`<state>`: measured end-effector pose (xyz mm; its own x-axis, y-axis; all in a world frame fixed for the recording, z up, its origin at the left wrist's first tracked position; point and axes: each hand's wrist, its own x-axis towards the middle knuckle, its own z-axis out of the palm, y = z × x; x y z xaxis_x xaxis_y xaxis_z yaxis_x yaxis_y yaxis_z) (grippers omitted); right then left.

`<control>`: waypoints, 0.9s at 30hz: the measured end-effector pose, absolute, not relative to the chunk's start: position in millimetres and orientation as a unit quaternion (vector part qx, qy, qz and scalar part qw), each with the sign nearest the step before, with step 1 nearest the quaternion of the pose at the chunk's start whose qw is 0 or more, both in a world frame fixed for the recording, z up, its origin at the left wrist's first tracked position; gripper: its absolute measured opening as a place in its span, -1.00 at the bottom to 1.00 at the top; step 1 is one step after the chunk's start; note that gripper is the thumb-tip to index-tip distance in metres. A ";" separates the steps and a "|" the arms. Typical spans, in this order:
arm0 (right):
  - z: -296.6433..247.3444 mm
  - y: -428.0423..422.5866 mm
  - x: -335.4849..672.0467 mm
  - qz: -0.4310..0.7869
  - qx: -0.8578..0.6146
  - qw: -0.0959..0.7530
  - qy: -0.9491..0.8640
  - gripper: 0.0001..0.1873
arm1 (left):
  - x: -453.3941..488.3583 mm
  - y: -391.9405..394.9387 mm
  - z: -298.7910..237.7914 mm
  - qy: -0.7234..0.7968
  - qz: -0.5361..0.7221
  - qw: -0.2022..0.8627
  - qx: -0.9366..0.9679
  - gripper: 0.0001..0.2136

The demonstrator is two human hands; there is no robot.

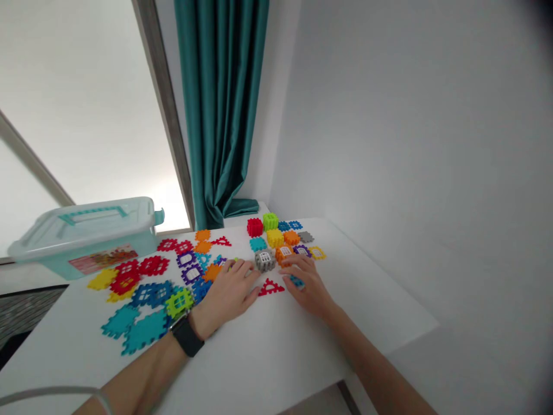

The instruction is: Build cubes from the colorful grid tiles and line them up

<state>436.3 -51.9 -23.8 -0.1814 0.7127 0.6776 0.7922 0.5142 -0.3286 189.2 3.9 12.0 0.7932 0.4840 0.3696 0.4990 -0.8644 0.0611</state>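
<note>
Grip of the right hand (310,287) curves over a blue toothed plastic panel (297,280), lower centre; whether it pinches cannot be told. The left hand (228,291), thumb spread, lies beside a grey toothed plastic cube (264,261).

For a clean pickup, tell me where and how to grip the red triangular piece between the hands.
Probably best: pinch the red triangular piece by its long edge and peak, coming from the wearer's side. It lies flat on the white tabletop, long edge facing the wearer, and the left hand and right hand flank it.
</note>
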 end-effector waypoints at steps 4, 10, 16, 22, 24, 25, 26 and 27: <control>-22.0 -46.0 406.2 -0.036 -0.472 0.396 -0.787 -0.80 | 157.4 8.3 14.8 -0.284 -0.197 0.034 -0.938 -0.81; -15.7 -32.3 357.2 -0.012 -0.421 0.368 -0.829 -0.80 | 100.8 12.8 13.8 -0.340 -0.175 0.054 -0.922 -0.80; -6.4 -15.4 310.5 0.049 -0.389 0.306 -0.867 -0.82 | 46.7 17.4 8.4 -0.388 -0.185 0.059 -0.901 -0.79; -3.7 0.3 268.1 0.076 -0.406 0.244 -0.878 -0.81 | 0.3 29.5 2.1 -0.420 -0.198 0.021 -0.886 -0.80; -4.8 4.3 256.2 0.076 -0.417 0.230 -0.876 -0.80 | -15.0 34.5 -1.3 -0.423 -0.230 -0.016 -0.876 -0.79; -6.0 6.1 251.0 0.074 -0.424 0.222 -0.875 -0.79 | -22.1 36.7 -2.6 -0.428 -0.245 -0.032 -0.869 -0.78; -7.8 7.7 246.6 0.070 -0.432 0.216 -0.873 -0.79 | -28.9 38.6 -3.3 -0.430 -0.253 -0.045 -0.865 -0.78; -10.0 9.3 242.9 0.065 -0.439 0.210 -0.871 -0.78 | -35.1 40.1 -3.4 -0.433 -0.258 -0.051 -0.862 -0.78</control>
<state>242.9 9.3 -10.0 -0.5260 0.7925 0.3087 0.7375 0.6058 -0.2986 -35.1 40.1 -3.4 0.4910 0.7732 0.4012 0.7211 -0.6192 0.3108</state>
